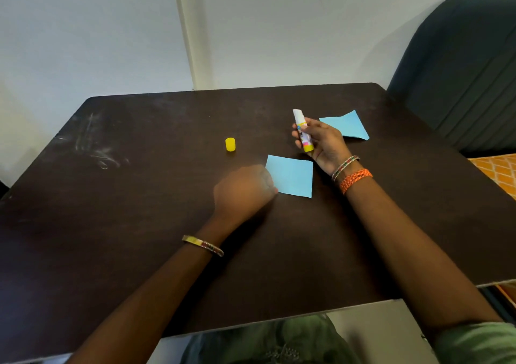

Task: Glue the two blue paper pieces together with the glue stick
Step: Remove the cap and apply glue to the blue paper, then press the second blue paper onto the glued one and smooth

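Gripping uncapped glue stick (303,132) w/ right hand (324,144), left hand (243,187) fingers curled at near blue paper (291,175) edge, blurred, grip unclear

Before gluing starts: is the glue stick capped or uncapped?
Uncapped: the glue stick shows its bare white tip, and the yellow cap stands apart.

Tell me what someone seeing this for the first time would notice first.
The uncapped glue stick stands out, held upright above the dark table in the right hand. Two blue papers follow: one near the middle with the left hand at its edge, the other farther back behind the right hand. A yellow cap stands alone to the left.
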